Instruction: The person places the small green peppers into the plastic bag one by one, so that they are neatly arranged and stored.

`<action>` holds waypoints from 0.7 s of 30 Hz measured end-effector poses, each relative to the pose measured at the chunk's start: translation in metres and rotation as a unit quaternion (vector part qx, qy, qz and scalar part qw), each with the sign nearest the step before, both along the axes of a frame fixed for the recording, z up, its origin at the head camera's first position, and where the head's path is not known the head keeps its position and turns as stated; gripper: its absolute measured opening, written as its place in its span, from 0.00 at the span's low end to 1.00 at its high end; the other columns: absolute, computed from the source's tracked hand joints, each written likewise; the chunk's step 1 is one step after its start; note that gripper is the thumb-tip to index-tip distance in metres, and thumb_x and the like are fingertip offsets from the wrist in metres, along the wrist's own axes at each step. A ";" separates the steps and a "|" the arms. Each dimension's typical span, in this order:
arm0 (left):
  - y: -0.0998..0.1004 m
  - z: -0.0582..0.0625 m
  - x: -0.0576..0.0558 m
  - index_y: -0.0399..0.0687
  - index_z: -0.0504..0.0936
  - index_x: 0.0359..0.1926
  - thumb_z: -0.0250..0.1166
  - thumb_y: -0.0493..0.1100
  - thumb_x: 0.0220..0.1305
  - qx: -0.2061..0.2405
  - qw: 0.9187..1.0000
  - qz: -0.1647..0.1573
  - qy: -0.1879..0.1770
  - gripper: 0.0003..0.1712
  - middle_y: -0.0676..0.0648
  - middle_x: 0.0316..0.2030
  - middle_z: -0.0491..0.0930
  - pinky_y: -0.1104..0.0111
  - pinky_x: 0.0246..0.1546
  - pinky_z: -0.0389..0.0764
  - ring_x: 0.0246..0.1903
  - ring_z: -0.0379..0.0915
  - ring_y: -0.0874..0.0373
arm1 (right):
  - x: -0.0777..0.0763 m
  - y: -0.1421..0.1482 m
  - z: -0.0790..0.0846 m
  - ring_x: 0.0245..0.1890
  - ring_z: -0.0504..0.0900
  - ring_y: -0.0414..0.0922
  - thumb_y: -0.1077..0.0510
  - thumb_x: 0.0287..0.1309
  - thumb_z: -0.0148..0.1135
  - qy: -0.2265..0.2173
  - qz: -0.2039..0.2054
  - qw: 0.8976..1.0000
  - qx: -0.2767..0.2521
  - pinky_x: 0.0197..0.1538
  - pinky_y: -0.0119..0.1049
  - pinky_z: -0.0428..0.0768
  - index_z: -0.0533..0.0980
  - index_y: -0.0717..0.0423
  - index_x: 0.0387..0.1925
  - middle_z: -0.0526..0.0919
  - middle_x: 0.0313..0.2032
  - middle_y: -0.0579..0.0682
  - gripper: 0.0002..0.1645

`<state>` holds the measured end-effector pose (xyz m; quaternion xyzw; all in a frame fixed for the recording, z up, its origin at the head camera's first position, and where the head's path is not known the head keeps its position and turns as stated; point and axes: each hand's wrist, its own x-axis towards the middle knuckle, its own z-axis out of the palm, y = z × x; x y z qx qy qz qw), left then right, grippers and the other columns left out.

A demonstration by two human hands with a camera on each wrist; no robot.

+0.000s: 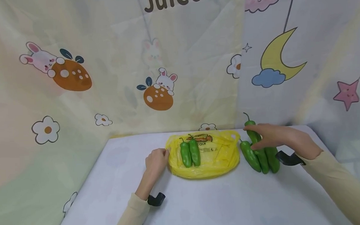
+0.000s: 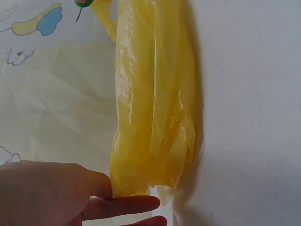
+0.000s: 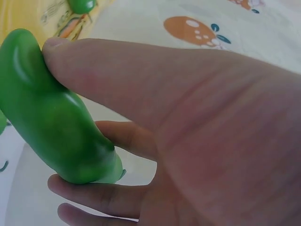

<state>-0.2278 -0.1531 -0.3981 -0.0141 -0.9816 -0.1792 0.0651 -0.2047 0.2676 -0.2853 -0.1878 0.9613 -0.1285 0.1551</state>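
My left hand (image 1: 156,163) is at the left edge of a yellow plastic bag (image 1: 218,160), pinching its edge between thumb and finger, as the left wrist view shows. Two green peppers (image 1: 185,154) lie side by side on the bag's left part. My right hand (image 1: 271,135) holds another green pepper (image 3: 56,122) between thumb and fingers. Just below that hand, several green peppers (image 1: 249,156) lie together on the white table, partly covered by the hand. The held pepper's curved stem points up in the head view.
The white table (image 1: 207,204) extends in front of the bag and peppers. A patterned cloth (image 1: 185,102) with rabbits, flowers and a moon hangs behind and beside the table. Black straps (image 1: 156,199) sit at both wrists.
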 end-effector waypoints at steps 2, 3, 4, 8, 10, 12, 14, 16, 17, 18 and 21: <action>0.000 0.001 -0.001 0.45 0.85 0.29 0.55 0.52 0.75 -0.002 1.000 0.000 0.003 0.22 0.50 0.16 0.71 0.66 0.18 0.64 0.17 0.66 0.57 | 0.000 -0.005 0.003 0.56 0.77 0.62 0.40 0.54 0.73 0.003 0.001 1.000 0.000 0.55 0.61 0.78 0.63 0.58 0.71 0.74 0.61 0.70 0.51; 0.001 0.001 -0.001 0.45 0.85 0.28 0.55 0.52 0.75 -0.003 1.000 0.001 0.004 0.22 0.50 0.16 0.71 0.66 0.18 0.64 0.17 0.66 0.57 | 0.000 -0.008 0.004 0.57 0.76 0.62 0.40 0.54 0.73 0.004 0.002 1.000 0.000 0.56 0.62 0.77 0.63 0.58 0.72 0.74 0.62 0.70 0.51; 0.001 0.001 -0.001 0.45 0.85 0.28 0.55 0.52 0.75 -0.004 1.000 0.002 0.003 0.22 0.50 0.16 0.71 0.66 0.18 0.63 0.17 0.66 0.57 | 0.000 -0.011 0.005 0.58 0.76 0.62 0.40 0.54 0.73 0.003 0.001 1.000 0.000 0.57 0.61 0.77 0.63 0.57 0.72 0.73 0.62 0.69 0.51; 0.001 0.002 -0.001 0.45 0.86 0.30 0.55 0.52 0.75 -0.003 1.000 0.004 -0.006 0.22 0.50 0.16 0.71 0.66 0.18 0.64 0.17 0.67 0.57 | -0.001 -0.023 0.008 0.60 0.75 0.62 0.40 0.55 0.72 0.000 0.006 1.000 -0.002 0.59 0.62 0.75 0.62 0.55 0.73 0.73 0.64 0.68 0.51; 0.001 0.002 -0.001 0.44 0.87 0.32 0.54 0.52 0.75 -0.002 1.000 0.003 -0.009 0.22 0.50 0.16 0.72 0.66 0.18 0.64 0.17 0.67 0.57 | -0.003 -0.028 0.009 0.60 0.75 0.62 0.38 0.55 0.71 0.002 0.009 1.000 -0.001 0.58 0.62 0.75 0.62 0.54 0.73 0.73 0.64 0.68 0.51; 0.001 0.001 -0.001 0.43 0.87 0.34 0.54 0.52 0.75 -0.001 1.000 0.003 -0.010 0.22 0.50 0.17 0.73 0.66 0.19 0.64 0.17 0.67 0.57 | -0.004 -0.033 0.009 0.59 0.75 0.61 0.38 0.55 0.71 0.005 0.016 1.000 -0.003 0.58 0.61 0.75 0.62 0.54 0.73 0.73 0.64 0.67 0.51; 0.000 0.001 -0.001 0.43 0.87 0.35 0.54 0.52 0.75 -0.002 1.000 0.004 -0.010 0.22 0.50 0.17 0.73 0.66 0.19 0.64 0.17 0.67 0.57 | -0.004 -0.038 0.009 0.59 0.76 0.60 0.38 0.56 0.71 0.010 0.022 1.000 -0.008 0.58 0.60 0.76 0.63 0.53 0.73 0.74 0.63 0.66 0.50; 0.000 0.001 -0.001 0.43 0.87 0.34 0.54 0.52 0.75 -0.002 1.000 0.004 -0.010 0.23 0.50 0.17 0.73 0.66 0.18 0.64 0.17 0.67 0.57 | -0.005 -0.044 0.008 0.59 0.76 0.60 0.39 0.56 0.72 0.015 0.032 0.999 -0.014 0.59 0.60 0.76 0.62 0.53 0.73 0.74 0.64 0.66 0.50; 0.000 0.001 -0.001 0.43 0.87 0.33 0.54 0.52 0.75 -0.002 1.000 0.005 -0.010 0.23 0.50 0.17 0.73 0.66 0.18 0.64 0.17 0.67 0.57 | -0.004 -0.047 0.007 0.60 0.76 0.60 0.40 0.56 0.72 0.017 0.035 0.999 -0.016 0.60 0.59 0.75 0.62 0.53 0.74 0.74 0.64 0.65 0.50; 0.000 0.001 -0.001 0.43 0.87 0.33 0.54 0.52 0.75 -0.003 1.000 0.005 -0.010 0.23 0.50 0.17 0.73 0.66 0.18 0.64 0.17 0.67 0.57 | -0.004 -0.050 0.005 0.60 0.76 0.60 0.40 0.56 0.72 0.020 0.039 0.999 -0.018 0.60 0.59 0.75 0.62 0.53 0.73 0.74 0.64 0.65 0.50; -0.001 0.001 -0.001 0.43 0.87 0.34 0.54 0.52 0.75 -0.002 1.000 0.004 -0.009 0.22 0.50 0.17 0.73 0.66 0.19 0.64 0.18 0.67 0.57 | -0.003 -0.060 0.000 0.60 0.76 0.59 0.40 0.56 0.72 0.026 0.051 0.998 -0.019 0.60 0.58 0.75 0.63 0.53 0.73 0.74 0.63 0.64 0.49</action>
